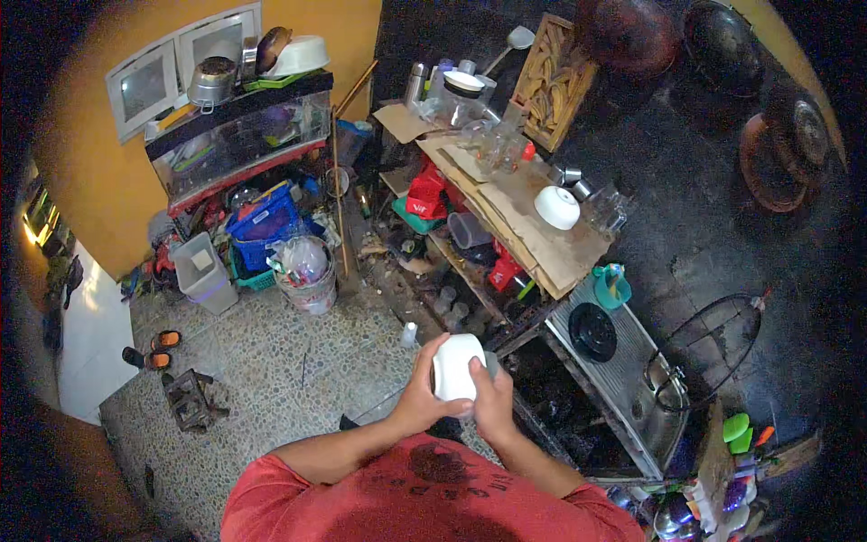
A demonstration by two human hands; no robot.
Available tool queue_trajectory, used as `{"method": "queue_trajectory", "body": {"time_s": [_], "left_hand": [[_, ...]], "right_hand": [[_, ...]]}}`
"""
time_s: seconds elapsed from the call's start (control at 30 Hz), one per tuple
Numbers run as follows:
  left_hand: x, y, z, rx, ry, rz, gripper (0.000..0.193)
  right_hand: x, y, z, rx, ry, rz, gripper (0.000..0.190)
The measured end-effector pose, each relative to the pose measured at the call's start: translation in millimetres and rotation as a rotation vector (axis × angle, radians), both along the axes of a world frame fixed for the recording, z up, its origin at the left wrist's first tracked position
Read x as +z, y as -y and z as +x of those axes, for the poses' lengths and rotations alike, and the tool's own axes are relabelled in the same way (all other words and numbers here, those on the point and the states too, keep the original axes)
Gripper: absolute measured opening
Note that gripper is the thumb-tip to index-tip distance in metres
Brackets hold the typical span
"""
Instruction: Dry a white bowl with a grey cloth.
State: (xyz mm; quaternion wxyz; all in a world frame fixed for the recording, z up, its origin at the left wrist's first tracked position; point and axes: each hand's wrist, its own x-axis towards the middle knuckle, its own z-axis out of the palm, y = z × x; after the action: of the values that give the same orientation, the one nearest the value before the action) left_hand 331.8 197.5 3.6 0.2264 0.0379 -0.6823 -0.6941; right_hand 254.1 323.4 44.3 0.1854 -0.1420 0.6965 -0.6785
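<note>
In front of my chest I hold a smooth white rounded vessel point(455, 369), perhaps a bowl; its pale face is towards me and its opening is out of sight. My left hand point(421, 394) grips its left side, with the thumb along the lower edge. My right hand point(493, 400) holds the right side, its thumb pressed on the white surface. Something pale and see-through point(492, 364) shows by the right fingers; I cannot tell what it is. Beyond my hands, a white bowl point(557, 207) rests upside down on a cardboard-covered table point(542, 254).
At right is a metal sink point(633, 406) with a black round lid point(593, 332) and a teal jug point(611, 286) on its drainboard. Glass jars point(498, 146) crowd the table. A bucket point(308, 288), a grey bin point(203, 271) and a small stool point(193, 400) stand at left.
</note>
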Motion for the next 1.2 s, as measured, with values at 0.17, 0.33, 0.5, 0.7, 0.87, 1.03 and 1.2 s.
{"method": "queue_trajectory", "body": {"time_s": [0.17,0.33,0.5,0.7,0.87,1.03,1.2], "left_hand": [[-23.6,-6.2,-7.6,0.02,0.011,0.333,0.076],[-21.7,3.7,0.2,-0.334,0.362,1.112,0.06],[-18.7,-17.6,3.9,-0.143,0.245,0.657,0.09],[-20.2,-4.9,0.5,-0.072,0.015,0.224,0.087],[-23.3,-4.4,4.3,-0.218,0.32,1.078,0.066],[-9.5,2.8,10.8,-0.385,0.362,1.18,0.07],[-31.7,-10.7,8.3,-0.094,0.058,0.684,0.093]], "right_hand": [[-8.7,-3.4,24.7,0.136,-0.394,0.384,0.053],[-16.8,-8.6,16.2,0.225,-0.384,0.481,0.047],[-20.6,-5.6,12.1,0.016,-0.2,0.103,0.037],[-16.5,-3.6,19.6,-0.039,-0.231,0.223,0.056],[-13.1,-3.3,35.0,0.264,-0.392,0.431,0.046],[-19.9,1.9,19.3,0.176,-0.322,0.355,0.039],[-13.7,4.4,12.3,0.005,-0.111,0.033,0.037]]}}
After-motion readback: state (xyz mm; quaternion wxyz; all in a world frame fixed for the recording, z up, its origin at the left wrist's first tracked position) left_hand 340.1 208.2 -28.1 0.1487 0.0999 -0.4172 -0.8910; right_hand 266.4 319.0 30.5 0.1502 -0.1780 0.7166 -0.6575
